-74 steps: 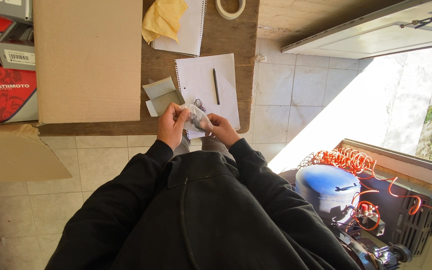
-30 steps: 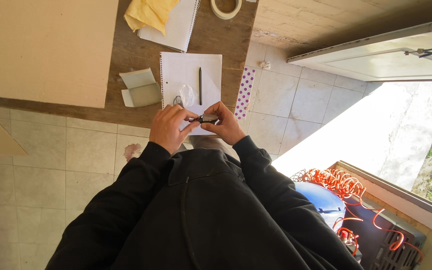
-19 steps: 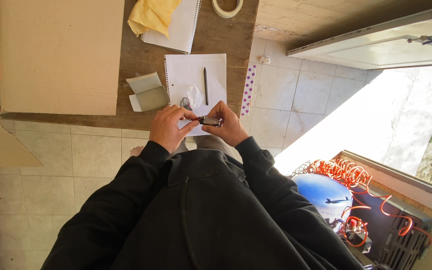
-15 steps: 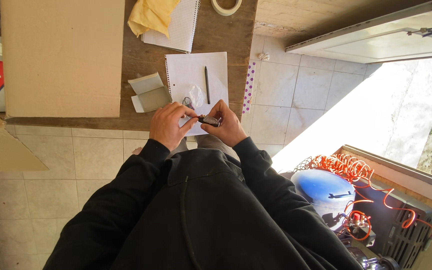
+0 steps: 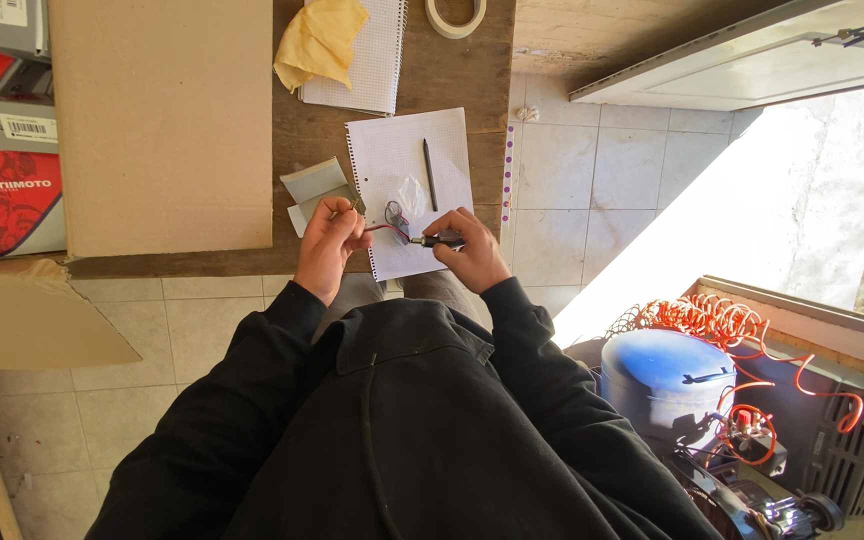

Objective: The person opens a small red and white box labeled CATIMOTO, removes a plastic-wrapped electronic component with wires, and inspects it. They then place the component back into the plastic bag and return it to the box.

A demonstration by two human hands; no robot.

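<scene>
My left hand (image 5: 327, 243) pinches the end of a thin red wire (image 5: 380, 228) at the table's front edge. My right hand (image 5: 470, 247) grips a small dark tool (image 5: 437, 240) whose tip points left toward a small dark part (image 5: 395, 215) with wires on it. Both hands hover over the lower edge of an open spiral notebook (image 5: 402, 160). On its white page lie a dark pen (image 5: 430, 173) and a small clear plastic bag (image 5: 413, 193). My black sleeves fill the lower part of the view.
A large brown cardboard sheet (image 5: 162, 120) covers the wooden table (image 5: 302, 135) on the left, with red and grey boxes (image 5: 7, 195) beyond it. A yellow cloth (image 5: 320, 40) lies on a squared pad, near a tape roll (image 5: 455, 15). A blue compressor (image 5: 664, 380) with orange coiled hose stands at right.
My hands have drawn apart: the left has moved left, stretching the red wire out from the small part, while the right still holds the dark tool.
</scene>
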